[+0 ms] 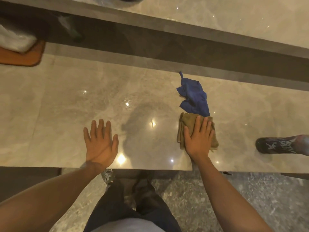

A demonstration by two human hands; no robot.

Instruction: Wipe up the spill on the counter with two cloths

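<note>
A dark wet patch, the spill (138, 121), spreads over the middle of the pale marble counter (58, 104). To its right lies a folded tan cloth (184, 124), and my right hand (199, 139) presses flat on top of it with fingers spread. A crumpled blue cloth (194, 97) lies just beyond the tan one, touching its far edge, with no hand on it. My left hand (100, 141) rests flat and open on the bare counter, left of the spill, holding nothing.
A dark patterned bottle (280, 144) lies on its side at the counter's right. An orange-brown board (21, 56) carrying a white bundle (15, 41) sits at the far left. A raised marble ledge (234, 17) runs behind. The counter's front edge is close below my wrists.
</note>
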